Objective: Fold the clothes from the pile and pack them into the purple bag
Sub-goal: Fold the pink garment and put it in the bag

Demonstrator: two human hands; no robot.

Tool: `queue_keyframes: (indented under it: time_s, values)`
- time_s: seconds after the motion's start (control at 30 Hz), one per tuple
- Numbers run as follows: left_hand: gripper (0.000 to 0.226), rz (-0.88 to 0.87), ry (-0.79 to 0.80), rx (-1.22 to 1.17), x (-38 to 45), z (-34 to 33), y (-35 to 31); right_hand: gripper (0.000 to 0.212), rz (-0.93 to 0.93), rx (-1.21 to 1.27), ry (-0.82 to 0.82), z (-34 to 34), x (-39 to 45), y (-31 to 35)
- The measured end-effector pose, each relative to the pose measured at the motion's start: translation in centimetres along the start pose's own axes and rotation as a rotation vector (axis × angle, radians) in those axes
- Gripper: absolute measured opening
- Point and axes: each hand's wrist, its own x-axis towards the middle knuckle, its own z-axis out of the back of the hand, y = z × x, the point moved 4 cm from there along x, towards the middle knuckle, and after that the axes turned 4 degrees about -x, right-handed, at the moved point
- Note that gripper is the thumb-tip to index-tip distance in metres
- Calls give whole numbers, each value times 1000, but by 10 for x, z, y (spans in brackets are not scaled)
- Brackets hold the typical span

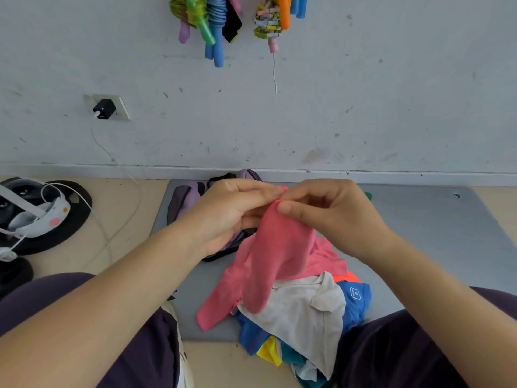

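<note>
Both hands, left hand (232,211) and right hand (333,214), pinch the pink garment (274,264) (top edge).

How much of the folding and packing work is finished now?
Nothing looks folded or packed yet. Both hands, left and right, pinch the pink garment, lifted off the pile. The white, blue and yellow clothes are left; the purple bag lies behind.

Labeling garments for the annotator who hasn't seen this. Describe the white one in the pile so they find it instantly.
Start at the grey mat on the floor by the wall; the clothes pile sits at its near edge, between the person's knees. The white shirt lies on top of it, just below the pink garment both hands hold up. It is the only white, collared piece; its neighbours are blue, yellow and teal.
</note>
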Motion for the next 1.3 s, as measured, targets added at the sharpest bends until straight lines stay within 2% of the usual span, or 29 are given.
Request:
queue_keyframes:
  time_s: [0.17,0.4,0.5,0.63,0.73,0.9,1.03,1.1,1.17,1.23,1.3]
  values:
    - [17,-31,47,-15,0,-2,-1,11,42,-60,-147,8,1,1]
    - [19,-71,124,108,-1,0,0,13,52,-80,-155,13,3,0]
    - [29,-135,113,272,-3,0,-4,16,22,-61,-105,14,3,-2]
    - [16,-160,118,338,-7,0,-7,21,-75,96,101,12,4,-7]
    - [14,-225,160,398,-9,0,-11,19,-124,169,237,9,3,-10]
    - [8,-375,74,665,-9,9,-22,25,-196,56,289,11,5,-18]
    - [6,-324,-27,485,-5,21,-28,15,-258,-49,334,12,5,-26]
    - [6,-287,-7,502,-3,28,-29,10,-249,-125,289,16,6,-28]
    - [5,-234,36,673,-1,31,-26,11,-219,-206,255,17,6,-26]
    - [15,-200,91,835,-2,28,-18,12,-180,-244,273,13,5,-24]
    - [15,-205,127,912,-3,20,-10,12,-152,-270,289,8,4,-23]
